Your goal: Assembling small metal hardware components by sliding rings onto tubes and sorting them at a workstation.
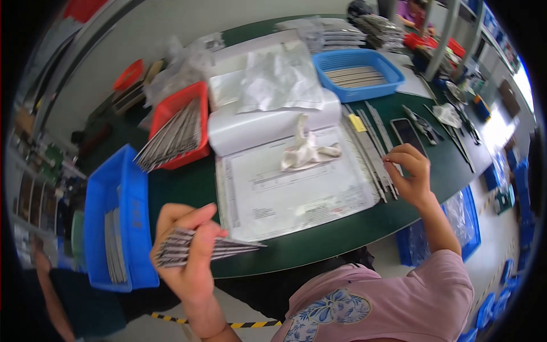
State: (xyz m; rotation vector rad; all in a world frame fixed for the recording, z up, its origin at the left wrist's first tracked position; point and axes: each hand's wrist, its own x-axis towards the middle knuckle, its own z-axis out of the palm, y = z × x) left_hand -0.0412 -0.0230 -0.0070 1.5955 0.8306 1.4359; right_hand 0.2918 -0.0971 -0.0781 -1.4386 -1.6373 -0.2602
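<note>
So the biggest thing here is the dark green worktop [319, 245], curved edge toward the person, pretty crowded. On its middle sits a big white sheet of paperwork [296, 191] with a crumpled whitish cloth [305, 149] lying on top, and clear plastic bags [273, 80] piled behind that. Off the left edge there's a deep blue bin [122, 194] with some flat metal strips inside, and just beside it on the worktop a red tray [191, 111] stuffed with more of the same strips, ends poking out toward the blue bin. Further back is a blue basket [356, 60] holding another layer of them.

Left hand [191, 253] is down front, over the worktop's near edge, fist closed in a firm grip around a bundle of thin metal strips [228, 246], tips fanning out to the right over the paper's corner.

Right hand [407, 174] is over at the right edge of the paper, fingers curled and pinching at the row of loose metal strips [373, 151] lying on the worktop there. A dark phone [409, 135] lies just beyond that hand.
</note>
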